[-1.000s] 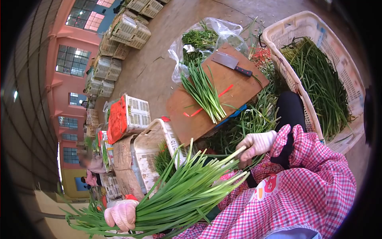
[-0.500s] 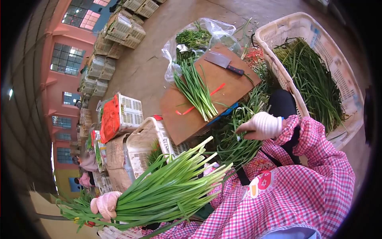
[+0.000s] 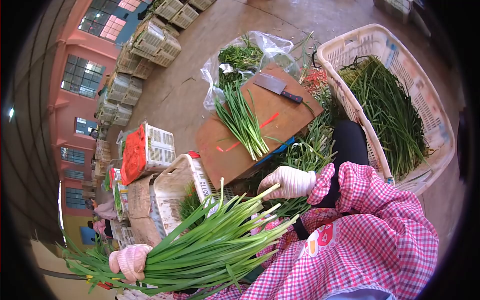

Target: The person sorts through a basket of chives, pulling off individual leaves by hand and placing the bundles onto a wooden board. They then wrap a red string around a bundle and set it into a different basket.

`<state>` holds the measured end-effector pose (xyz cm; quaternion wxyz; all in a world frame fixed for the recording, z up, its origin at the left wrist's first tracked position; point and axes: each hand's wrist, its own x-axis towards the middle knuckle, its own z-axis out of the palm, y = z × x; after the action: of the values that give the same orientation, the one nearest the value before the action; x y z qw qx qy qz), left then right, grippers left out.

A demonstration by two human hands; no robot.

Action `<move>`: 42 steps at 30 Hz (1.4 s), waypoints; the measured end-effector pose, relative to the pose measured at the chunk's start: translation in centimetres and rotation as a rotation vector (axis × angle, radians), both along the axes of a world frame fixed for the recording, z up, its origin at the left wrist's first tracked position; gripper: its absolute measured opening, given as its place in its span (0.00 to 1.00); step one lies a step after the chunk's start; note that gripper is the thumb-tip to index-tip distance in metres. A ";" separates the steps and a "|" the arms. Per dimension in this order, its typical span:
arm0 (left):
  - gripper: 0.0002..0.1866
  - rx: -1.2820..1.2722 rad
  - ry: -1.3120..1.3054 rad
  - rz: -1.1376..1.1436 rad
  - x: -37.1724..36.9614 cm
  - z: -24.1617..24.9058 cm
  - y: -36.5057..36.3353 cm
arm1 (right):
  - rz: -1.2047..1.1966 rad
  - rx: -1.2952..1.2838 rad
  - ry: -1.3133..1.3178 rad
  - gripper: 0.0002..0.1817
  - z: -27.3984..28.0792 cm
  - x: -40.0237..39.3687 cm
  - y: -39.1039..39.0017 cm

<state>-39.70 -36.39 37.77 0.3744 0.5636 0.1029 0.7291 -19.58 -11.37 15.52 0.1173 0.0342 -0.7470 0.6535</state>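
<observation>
My left hand point(image 3: 131, 262), in a pale pink glove, is closed around the leafy part of a large bunch of Chinese chives point(image 3: 200, 245). The bunch lies across my lap, its pale stalk ends pointing right and up. My right hand point(image 3: 287, 182), in a whitish striped glove, is at those stalk ends with loosely bent fingers. One stalk tip passes in front of it, and its fingertips are partly hidden. A smaller bunch of chives point(image 3: 241, 122) rests on the brown board point(image 3: 212, 145), over a red strip point(image 3: 270, 120). A cleaver point(image 3: 272, 84) lies on the board's far side.
To the right stands a big white crate point(image 3: 350, 97) with limp greens point(image 3: 387, 107). Loose leaves point(image 3: 312, 152) are heaped between board and knee. A clear plastic bag point(image 3: 212, 82) with greens sits behind the board. Another white crate point(image 3: 167, 187) and stacked crates point(image 3: 155, 42) are left.
My right hand has moved left and down from above the loose leaves to the stalk ends of the bunch. The left hand keeps its hold. The view has shifted slightly.
</observation>
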 end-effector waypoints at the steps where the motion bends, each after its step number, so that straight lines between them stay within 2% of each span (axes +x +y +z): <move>1: 0.11 0.000 0.000 0.002 0.0 -0.1 0.2 | 0.023 0.050 -0.050 0.11 0.5 0.2 0.2; 3: 0.10 0.021 -0.032 0.024 0.2 0.0 0.7 | -0.007 0.040 -0.044 0.08 0.4 0.7 0.2; 5: 0.10 0.050 -0.053 0.059 0.0 0.3 0.3 | -0.078 -0.172 -0.084 0.09 -1.7 1.7 1.0; 7: 0.10 0.089 -0.083 0.023 -1.0 0.7 -0.2 | -0.140 0.043 -0.279 0.11 -5.3 3.5 2.2; 8: 0.12 0.138 -0.108 0.032 -1.2 0.7 -0.5 | -0.106 0.028 -0.407 0.13 -6.2 5.1 2.6; 10: 0.12 0.176 -0.196 0.015 -3.0 0.3 -0.9 | -0.073 0.755 -0.573 0.16 -7.0 7.1 4.3; 11: 0.13 0.206 -0.278 0.000 -4.0 -0.1 -1.3 | -0.131 1.013 -0.482 0.27 -6.2 8.2 5.1; 12: 0.13 0.241 -0.256 0.017 -4.0 -0.4 -1.2 | -0.241 0.962 -0.379 0.35 -3.7 8.7 5.3; 13: 0.10 0.083 -0.243 0.253 -3.0 -0.4 -0.4 | -0.339 0.899 -0.253 0.44 -1.0 8.6 5.3; 15: 0.08 -0.213 -0.219 0.743 -1.6 -0.3 1.6 | -0.285 0.635 -0.098 0.55 4.0 7.1 4.7; 16: 0.09 -0.279 -0.219 0.761 -1.5 -0.6 3.1 | -0.256 0.534 0.004 0.56 6.5 6.4 3.7; 17: 0.12 -0.408 -0.328 1.016 -0.8 -1.7 4.3 | -0.230 0.465 0.081 0.59 6.9 5.8 2.8; 18: 0.13 -0.476 -0.365 0.687 2.9 0.5 5.8 | -0.209 0.448 0.127 0.60 8.0 4.9 1.5; 19: 0.10 -0.600 -0.541 0.694 1.2 -0.7 6.7 | -0.193 0.433 0.159 0.62 9.4 4.0 0.0; 20: 0.07 -0.555 -0.484 0.842 0.3 -2.6 7.6 | -0.205 0.437 0.150 0.63 10.3 3.2 -1.4; 21: 0.05 -0.512 -0.431 0.990 1.5 -2.3 8.9 | -0.219 0.435 0.136 0.64 10.7 2.2 -2.7; 23: 0.04 -0.421 -0.164 1.072 2.4 -2.3 9.8 | -0.290 0.433 0.182 0.65 10.1 -0.1 -4.3; 25: 0.03 -0.397 -0.112 0.999 3.0 -3.0 10.9 | -0.383 0.339 0.183 0.66 8.8 -2.0 -5.5; 29: 0.03 -0.449 -0.056 0.981 4.8 -4.3 12.8 | -0.555 0.352 0.268 0.66 9.2 -3.5 -6.6; 32: 0.17 -0.620 0.128 0.849 8.7 -3.2 13.1 | -0.494 -0.150 0.195 0.58 11.0 -3.1 -7.6; 33: 0.25 -0.525 0.144 0.737 9.1 -3.9 14.5 | -0.498 -0.210 0.262 0.53 9.9 -3.8 -7.2; 34: 0.29 -0.565 0.178 0.625 11.2 -1.9 13.9 | -0.482 -0.301 0.297 0.50 10.2 -3.5 -7.1; 35: 0.30 -0.488 0.349 0.612 11.7 -0.8 14.6 | -0.463 -0.394 0.328 0.47 10.5 -3.3 -6.4; 37: 0.39 -0.368 0.437 0.458 11.5 -1.6 16.1 | -0.606 -0.376 0.379 0.41 9.8 -3.6 -4.2; 39: 0.41 -0.310 0.392 0.325 11.1 -1.4 16.3 | -0.352 -0.799 0.516 0.35 9.8 -2.2 -3.0; 41: 0.42 -0.378 0.345 0.264 10.0 0.9 14.1 | -0.206 -1.044 0.572 0.32 8.5 -2.5 -0.7; 42: 0.39 -0.324 0.344 0.329 9.2 1.2 13.1 | -0.126 -1.113 0.555 0.31 8.2 -2.0 0.6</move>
<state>-30.53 -23.32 38.97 0.3131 0.5877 0.3703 0.6477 -21.59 -10.74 23.74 0.3456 0.0925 -0.2370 0.9033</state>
